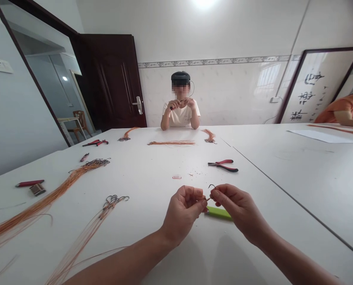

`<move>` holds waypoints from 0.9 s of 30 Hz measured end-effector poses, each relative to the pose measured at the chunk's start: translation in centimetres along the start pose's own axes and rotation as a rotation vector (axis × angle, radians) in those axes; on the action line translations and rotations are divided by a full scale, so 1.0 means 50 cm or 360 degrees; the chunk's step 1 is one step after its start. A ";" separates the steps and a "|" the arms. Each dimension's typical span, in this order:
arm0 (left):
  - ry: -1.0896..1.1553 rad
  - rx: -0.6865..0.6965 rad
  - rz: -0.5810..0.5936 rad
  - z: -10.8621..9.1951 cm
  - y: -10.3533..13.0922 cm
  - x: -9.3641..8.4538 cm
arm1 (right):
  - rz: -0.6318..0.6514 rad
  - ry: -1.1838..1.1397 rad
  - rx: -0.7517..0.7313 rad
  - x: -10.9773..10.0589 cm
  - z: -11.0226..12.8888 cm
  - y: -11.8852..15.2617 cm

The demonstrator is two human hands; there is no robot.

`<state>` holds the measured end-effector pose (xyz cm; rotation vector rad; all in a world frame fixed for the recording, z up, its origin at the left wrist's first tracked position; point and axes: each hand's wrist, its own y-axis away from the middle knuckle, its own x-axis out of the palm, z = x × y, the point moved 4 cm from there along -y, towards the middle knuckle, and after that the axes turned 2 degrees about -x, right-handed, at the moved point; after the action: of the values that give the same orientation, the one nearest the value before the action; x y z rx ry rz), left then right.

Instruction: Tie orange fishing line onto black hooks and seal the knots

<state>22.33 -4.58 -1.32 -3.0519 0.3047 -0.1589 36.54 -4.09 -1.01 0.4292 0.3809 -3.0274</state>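
Note:
Between the thumb and fingers of my right hand [234,206] is a dark fish hook [212,186], its bend pointing up. My left hand [185,211] pinches an orange line [208,199] close to the hook's shank, and the fingertips of both hands nearly meet. Just below them lies a bright green tool handle [219,213], partly covered by my right hand. To the left of my hands, a small bunch of hooks [112,202] with orange lines rests on the white table [152,241].
A large bundle of orange lines [66,184] with hooks spreads across the left. Pliers [224,164] with red and black handles lie ahead. Near the left edge are a red tool [30,183] and a spool [38,189]. A person [181,109] sits opposite; another [345,109] sits right.

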 end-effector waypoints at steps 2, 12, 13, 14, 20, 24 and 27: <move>-0.0013 0.0015 -0.0008 0.000 -0.003 -0.002 | -0.0084 -0.0056 -0.0010 -0.009 -0.003 -0.005; -0.0309 0.0302 -0.0032 -0.010 -0.013 -0.028 | -0.0821 -0.0898 0.0015 -0.115 -0.022 -0.050; -0.0361 0.0333 -0.0039 -0.012 -0.014 -0.030 | -0.0928 -0.0986 -0.0029 -0.134 -0.019 -0.052; -0.0414 0.0366 -0.0041 -0.014 -0.015 -0.032 | -0.1043 -0.1064 -0.0082 -0.155 -0.015 -0.052; -0.0568 0.0506 -0.0004 -0.027 -0.012 -0.027 | -0.1532 -0.1217 -0.0385 -0.300 0.026 -0.016; -0.0559 0.0484 0.0071 -0.037 -0.001 -0.011 | -0.1730 -0.0896 -0.0519 -0.418 0.098 0.053; -0.0537 0.0461 0.0179 -0.041 0.015 0.008 | -0.1959 -0.0556 -0.0559 -0.515 0.165 0.133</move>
<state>22.36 -5.52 0.68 -2.7036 0.3884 0.2894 59.65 -11.96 12.32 -0.6015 1.5961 -3.8121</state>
